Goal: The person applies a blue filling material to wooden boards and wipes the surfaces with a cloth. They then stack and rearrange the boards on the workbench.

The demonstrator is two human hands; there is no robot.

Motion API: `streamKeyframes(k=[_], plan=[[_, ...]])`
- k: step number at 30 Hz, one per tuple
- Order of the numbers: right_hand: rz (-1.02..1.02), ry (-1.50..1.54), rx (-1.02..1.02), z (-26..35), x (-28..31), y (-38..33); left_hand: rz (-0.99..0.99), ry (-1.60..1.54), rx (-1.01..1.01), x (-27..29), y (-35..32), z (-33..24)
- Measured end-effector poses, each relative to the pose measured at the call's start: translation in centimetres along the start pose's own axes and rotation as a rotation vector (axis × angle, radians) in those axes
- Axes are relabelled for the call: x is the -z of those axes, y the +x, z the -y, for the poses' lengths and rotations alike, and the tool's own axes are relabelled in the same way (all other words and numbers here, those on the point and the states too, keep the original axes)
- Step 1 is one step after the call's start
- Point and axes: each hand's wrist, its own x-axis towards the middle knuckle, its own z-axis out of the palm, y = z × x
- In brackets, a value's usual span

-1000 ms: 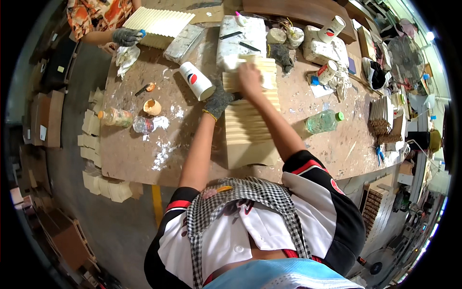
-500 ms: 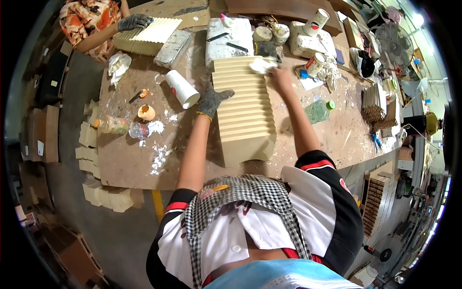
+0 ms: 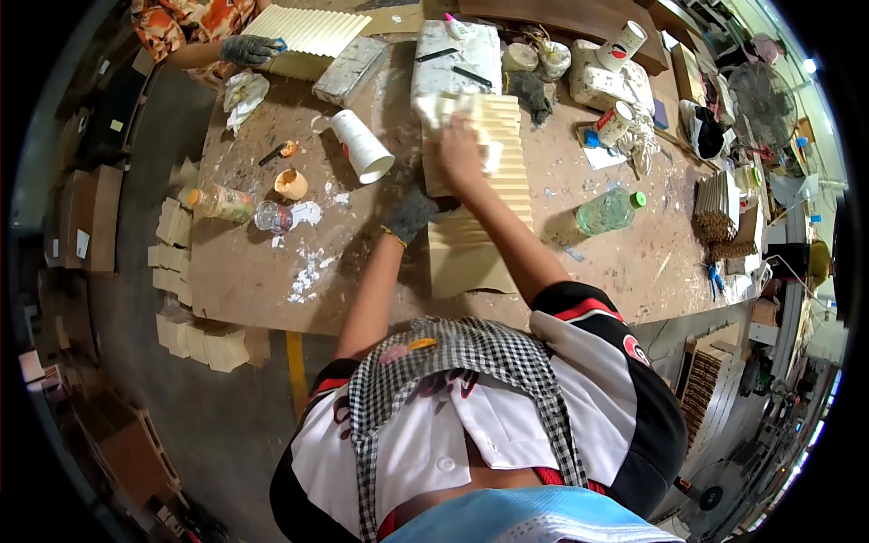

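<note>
A cream-yellow ridged block (image 3: 493, 231), its top covered in parallel crosswise grooves, lies lengthwise on the table in front of me. My left hand (image 3: 412, 217), in a grey knit glove, grips its left edge, with the fingertips partly in shadow under my right arm. Over the far part of the ridges, my bare right hand (image 3: 460, 156) presses a white cloth (image 3: 453, 110), slightly blurred and spilling out past the fingers. The far end of the block meets a white-wrapped slab (image 3: 457, 59) with dark thin tools on it.
A large white paper cup (image 3: 362, 147) lies on its side to the left, near an orange-smeared small cup (image 3: 291, 185) and plastic bottles (image 3: 222, 204). On the right lies a green-capped bottle (image 3: 608, 212). A co-worker's gloved hand (image 3: 252, 50) rests by another ridged block (image 3: 317, 34).
My right hand has swept the cloth from the block's far right edge leftward across the ridges. My left hand stays at the left edge. The whole view has shifted slightly.
</note>
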Motion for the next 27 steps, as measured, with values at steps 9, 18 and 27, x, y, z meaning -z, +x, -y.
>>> streamKeyframes(k=[9,18,27], plan=[[0.072,0.426,0.386,2.5,4.0,1.8,-0.032,0.055,0.161,-1.7,-2.1,5.7],[-0.021,0.291,-0.118,-13.5,9.8,-1.7,-0.112,-0.476,0.22,-1.6,-2.4,3.9],[0.064,0.457,0.432,-5.6,6.3,2.5,-0.183,-0.141,0.062,-0.4,-2.1,0.9]])
